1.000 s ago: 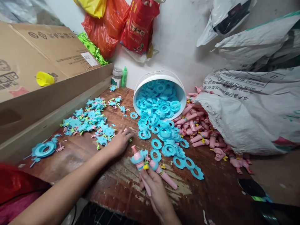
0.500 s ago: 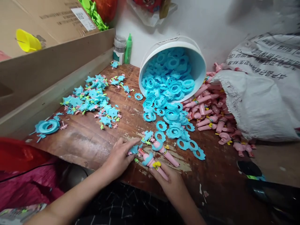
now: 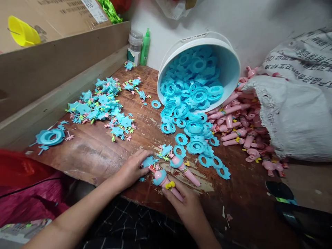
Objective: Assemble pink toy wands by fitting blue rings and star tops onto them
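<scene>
My right hand [image 3: 188,205] grips a pink toy stick [image 3: 166,182] with a blue collar and yellow bow near the table's front edge. My left hand [image 3: 132,167] pinches a blue star piece [image 3: 148,161] at the tip of that stick. A second pink stick [image 3: 184,169] with a blue ring lies just right of it on the wood. Blue gear rings [image 3: 193,138] spill from a tipped white bucket [image 3: 228,58] toward my hands.
A heap of blue star pieces [image 3: 103,107] lies at the left, a lone blue ring assembly [image 3: 49,136] further left. Pink sticks [image 3: 236,124] pile beside a white woven sack [image 3: 293,114]. A cardboard box [image 3: 52,52] walls the left; bottles [image 3: 141,48] stand at the back.
My left hand came back from the star heap with a star piece and met the stick. My right hand lowered the stick to the table edge. The camera tilted down.
</scene>
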Available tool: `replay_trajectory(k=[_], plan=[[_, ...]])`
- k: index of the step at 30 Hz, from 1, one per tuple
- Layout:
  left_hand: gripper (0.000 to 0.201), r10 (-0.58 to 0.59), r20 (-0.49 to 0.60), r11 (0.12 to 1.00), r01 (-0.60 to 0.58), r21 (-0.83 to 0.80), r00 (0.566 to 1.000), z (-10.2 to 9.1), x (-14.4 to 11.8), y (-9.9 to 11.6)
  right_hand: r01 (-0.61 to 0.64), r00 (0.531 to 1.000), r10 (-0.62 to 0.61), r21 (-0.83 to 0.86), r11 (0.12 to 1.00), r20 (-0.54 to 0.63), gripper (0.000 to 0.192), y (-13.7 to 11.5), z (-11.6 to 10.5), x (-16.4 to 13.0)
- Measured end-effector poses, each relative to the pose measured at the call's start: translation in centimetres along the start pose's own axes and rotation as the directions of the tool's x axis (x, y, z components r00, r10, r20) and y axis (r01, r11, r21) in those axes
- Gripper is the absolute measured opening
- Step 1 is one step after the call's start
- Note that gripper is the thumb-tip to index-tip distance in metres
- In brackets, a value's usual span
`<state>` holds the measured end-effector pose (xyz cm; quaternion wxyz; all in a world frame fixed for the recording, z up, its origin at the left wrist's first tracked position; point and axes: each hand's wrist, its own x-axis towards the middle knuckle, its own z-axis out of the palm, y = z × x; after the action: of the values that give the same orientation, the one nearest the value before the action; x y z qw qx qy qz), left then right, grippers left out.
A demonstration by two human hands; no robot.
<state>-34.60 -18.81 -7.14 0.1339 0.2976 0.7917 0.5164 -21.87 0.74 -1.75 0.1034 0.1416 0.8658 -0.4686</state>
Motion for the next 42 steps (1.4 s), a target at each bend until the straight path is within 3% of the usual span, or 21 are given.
replay_trajectory(k=[6, 9, 12, 15, 19, 22, 24, 26, 28, 29, 31, 32, 33, 35, 37, 39, 42], plan=[[0.055, 0.058, -0.008, 0.998, -0.058, -0.027, 0.998, 0.2, -0.1, -0.4, -0.049, 0.996, 0.045, 0.059, 0.997, 0.073, 0.039, -0.7, -0.4, 0.2], [0.059, 0.060, -0.005, 0.997, -0.060, -0.044, 0.998, 0.3, -0.2, -0.8, -0.074, 0.991, 0.098, -0.231, 0.970, 0.094, 0.033, -4.0, -1.4, 0.5], [0.063, 0.055, -0.010, 0.997, -0.055, -0.053, 0.998, 0.5, -0.2, -1.0, -0.128, 0.963, 0.255, -0.672, 0.729, 0.093, 0.028, -9.1, -1.8, 1.4], [0.067, 0.043, -0.030, 0.997, -0.045, -0.062, 0.999, 1.0, -0.1, -1.4, -0.092, 0.933, 0.349, -0.871, 0.483, 0.094, 0.030, -14.0, -0.9, 2.8], [0.070, 0.033, -0.031, 0.998, -0.035, -0.049, 0.999, 1.2, -0.4, -1.9, -0.036, 0.938, 0.329, -0.915, 0.401, 0.107, 0.034, -16.5, 0.4, 3.7], [0.069, 0.008, -0.041, 1.000, -0.008, 0.003, 0.999, 0.4, -0.2, -1.5, -0.079, 0.966, 0.251, -0.859, 0.506, 0.059, 0.028, -14.2, -0.6, 3.0], [0.062, 0.001, -0.138, 0.995, 0.012, 0.098, 0.990, -0.5, 0.4, -0.4, -0.088, 0.993, 0.121, -0.727, 0.680, -0.007, 0.032, -10.9, -2.5, 2.5], [0.048, 0.053, -0.271, 0.969, 0.016, 0.247, 0.961, -1.0, 1.7, 1.7, -0.034, 0.996, -0.013, -0.514, 0.857, -0.087, 0.049, -7.1, -5.4, 2.6], [0.035, 0.133, -0.277, 0.917, -0.012, 0.399, 0.952, -0.5, 3.7, 4.9, -0.033, 0.975, -0.043, -0.334, 0.942, -0.217, 0.049, -3.4, -9.4, 3.8], [0.032, 0.149, -0.198, 0.886, -0.042, 0.462, 0.969, 0.2, 4.9, 6.6, -0.085, 0.948, -0.016, -0.304, 0.949, -0.318, 0.042, -1.8, -11.6, 4.8], [0.029, 0.089, 0.054, 0.827, -0.104, 0.552, 0.995, 2.6, 7.5, 9.9, -0.244, 0.835, 0.065, -0.262, 0.934, -0.547, 0.034, 0.9, -16.2, 7.2], [0.029, 0.012, 0.177, 0.801, -0.116, 0.588, 0.984, 4.1, 8.8, 11.2, -0.309, 0.781, 0.108, -0.230, 0.923, -0.615, 0.033, 2.0, -18.3, 8.5], [0.029, -0.035, 0.209, 0.790, -0.101, 0.604, 0.977, 5.7, 10.1, 12.2, -0.362, 0.739, 0.153, -0.195, 0.912, -0.657, 0.033, 3.0, -20.2, 9.8], [0.026, -0.112, 0.220, 0.774, -0.054, 0.630, 0.969, 8.4, 12.1, 13.3, -0.434, 0.689, 0.235, -0.132, 0.891, -0.685, 0.032, 4.5, -22.7, 12.1], [0.026, -0.152, 0.190, 0.773, -0.003, 0.634, 0.970, 10.0, 13.4, 13.2, -0.479, 0.666, 0.305, -0.077, 0.874, -0.681, 0.031, 5.5, -23.8, 13.6], [0.027, -0.157, 0.171, 0.791, 0.020, 0.612, 0.973, 10.1, 13.9, 12.5, -0.505, 0.640, 0.363, -0.015, 0.863, -0.677, 0.030, 6.1, -23.9, 14.3], [0.040, -0.116, 0.149, 0.851, 0.021, 0.524, 0.982, 8.3, 13.6, 11.1, -0.492, 0.602, 0.433, 0.116, 0.863, -0.671, 0.029, 6.5, -23.1, 13.4]])
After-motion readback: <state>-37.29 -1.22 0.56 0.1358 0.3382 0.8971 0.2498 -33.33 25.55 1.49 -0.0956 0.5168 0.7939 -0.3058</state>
